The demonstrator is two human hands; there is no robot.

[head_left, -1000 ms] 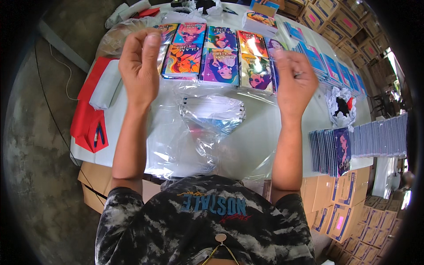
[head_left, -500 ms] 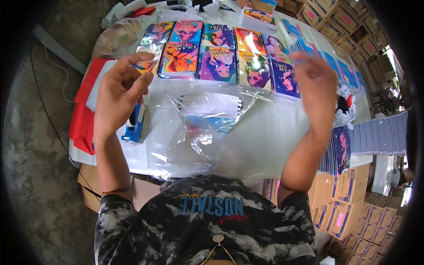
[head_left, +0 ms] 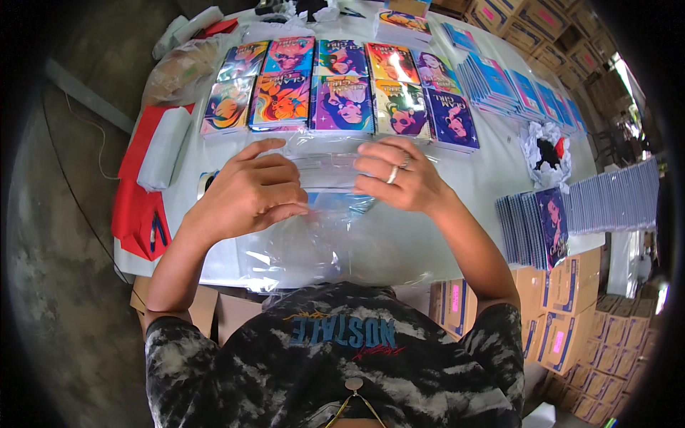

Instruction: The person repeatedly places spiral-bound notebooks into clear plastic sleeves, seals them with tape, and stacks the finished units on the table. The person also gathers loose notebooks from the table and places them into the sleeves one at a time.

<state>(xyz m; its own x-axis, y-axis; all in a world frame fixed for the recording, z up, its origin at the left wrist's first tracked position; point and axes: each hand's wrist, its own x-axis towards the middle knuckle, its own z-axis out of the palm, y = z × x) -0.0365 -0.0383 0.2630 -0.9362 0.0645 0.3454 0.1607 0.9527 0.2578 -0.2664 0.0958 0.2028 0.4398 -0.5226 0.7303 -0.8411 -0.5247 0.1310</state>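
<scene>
Between my hands lies a stack of notebooks (head_left: pixel 334 200), wrapped in clear plastic film (head_left: pixel 285 246) that spreads toward me over the table. My left hand (head_left: pixel 250 189) is at the stack's left side, its fingers curled at the film and its thumb low by the stack. Facing it, my right hand (head_left: pixel 403 175), with rings on it, has curled fingers at the film on the right side. The fingertips are partly hidden, and the film is hard to trace there. Just beyond lie two rows of colourful illustrated notebooks (head_left: pixel 342 103).
A tape dispenser (head_left: pixel 207 180) is mostly hidden behind my left forearm. Red material (head_left: pixel 132 207) with pens on it and a white roll (head_left: pixel 164 150) lie left. Rightward are blue notebooks (head_left: pixel 489 85), crumpled paper (head_left: pixel 531 146) and a long upright row of notebooks (head_left: pixel 614 200). Cartons (head_left: pixel 571 285) stand below.
Both hands have come down and inward from raised, wide-apart positions to the sides of the wrapped stack. At the far edge, another person's hand is no longer visible.
</scene>
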